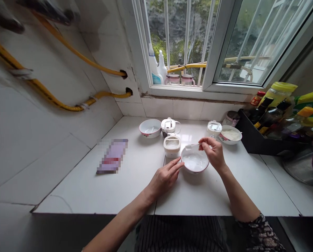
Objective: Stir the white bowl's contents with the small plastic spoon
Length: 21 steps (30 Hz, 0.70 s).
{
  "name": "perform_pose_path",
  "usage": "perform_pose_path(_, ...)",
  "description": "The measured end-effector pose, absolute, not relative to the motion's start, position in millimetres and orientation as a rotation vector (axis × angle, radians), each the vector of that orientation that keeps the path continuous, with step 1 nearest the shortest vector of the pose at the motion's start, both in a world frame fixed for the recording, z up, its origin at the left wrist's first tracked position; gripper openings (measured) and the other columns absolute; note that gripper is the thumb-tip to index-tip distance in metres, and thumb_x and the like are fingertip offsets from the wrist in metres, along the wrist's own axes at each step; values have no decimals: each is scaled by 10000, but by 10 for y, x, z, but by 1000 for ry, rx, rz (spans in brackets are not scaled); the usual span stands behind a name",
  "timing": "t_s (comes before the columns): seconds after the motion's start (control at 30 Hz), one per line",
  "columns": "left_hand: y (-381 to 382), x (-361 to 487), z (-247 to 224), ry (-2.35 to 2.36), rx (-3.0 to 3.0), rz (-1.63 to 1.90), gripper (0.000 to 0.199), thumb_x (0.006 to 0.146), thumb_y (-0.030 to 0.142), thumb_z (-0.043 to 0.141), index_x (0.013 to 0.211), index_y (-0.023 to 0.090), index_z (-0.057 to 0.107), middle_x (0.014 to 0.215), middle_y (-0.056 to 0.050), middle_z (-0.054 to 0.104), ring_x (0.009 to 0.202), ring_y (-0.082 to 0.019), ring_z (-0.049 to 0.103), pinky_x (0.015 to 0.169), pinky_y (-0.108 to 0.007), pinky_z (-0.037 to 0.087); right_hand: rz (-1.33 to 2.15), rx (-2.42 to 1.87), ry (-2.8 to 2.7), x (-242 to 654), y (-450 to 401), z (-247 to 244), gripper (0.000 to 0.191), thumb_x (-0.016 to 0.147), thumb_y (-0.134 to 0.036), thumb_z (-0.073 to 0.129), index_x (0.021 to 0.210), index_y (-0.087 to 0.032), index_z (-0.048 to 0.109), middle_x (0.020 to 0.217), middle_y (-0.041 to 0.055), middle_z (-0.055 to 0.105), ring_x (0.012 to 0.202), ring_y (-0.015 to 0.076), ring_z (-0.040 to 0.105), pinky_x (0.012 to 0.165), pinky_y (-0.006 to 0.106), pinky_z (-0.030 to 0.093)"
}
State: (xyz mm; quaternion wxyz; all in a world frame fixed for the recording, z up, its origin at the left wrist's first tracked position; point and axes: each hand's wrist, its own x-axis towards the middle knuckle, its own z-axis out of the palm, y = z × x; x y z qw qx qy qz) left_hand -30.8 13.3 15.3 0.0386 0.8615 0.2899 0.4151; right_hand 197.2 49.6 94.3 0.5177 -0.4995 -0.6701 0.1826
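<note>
A white bowl (195,169) with a pinkish rim stands on the white counter in front of me. At its left side, my left hand (167,175) has its fingers stretched out, the fingertips touching the rim. Over the far right rim, my right hand (213,154) pinches a white spoon (191,148), whose head is at the far side of the bowl. Something pale or clear lies in the bowl, too faint to name. Just behind my left fingers stands a lidded white container (172,147) with pale contents.
Behind are another white bowl (150,128) and a jar with a white lid (168,125). To the right stand a clear-lidded jar (214,128), a bowl of white powder (230,135) and a black box (261,141) of bottles. A blurred purple item (113,155) lies left.
</note>
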Motion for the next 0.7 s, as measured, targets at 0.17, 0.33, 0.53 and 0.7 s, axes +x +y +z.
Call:
perform_pose_path(0.17,133,-323,163,883,2648,1281,411,959,72,459,1345,186,542,1329,-158,634,1173,-230,670,904,-351,626,432,-1319,-1716,2068,554,869,194,707,-173,482,579,-236,613,479,-18,583,546,169,547,698,315,449)
perform_pose_path(0.33,140,-321,150,878,2649,1278,400,960,75,464,1336,181,545,1330,-163,631,1174,-231,669,911,-350,623,484,-1287,-1803,1975,544,837,203,682,-163,469,524,-232,576,459,-22,566,515,152,526,707,314,442)
perform_pose_path(0.53,132,-320,164,881,2640,1268,406,955,74,467,1337,181,551,1336,-160,630,1176,-236,668,918,-352,619,738,-1292,-1613,1978,535,848,159,657,-206,475,573,-217,610,452,-27,559,477,138,498,550,274,391)
perform_pose_path(0.7,135,-316,169,877,2656,1278,400,952,60,464,1326,174,549,1322,-165,637,1166,-232,673,901,-344,625,1045,-1213,-1343,2011,572,873,132,616,-254,514,576,-200,627,434,-26,552,451,127,466,520,271,397)
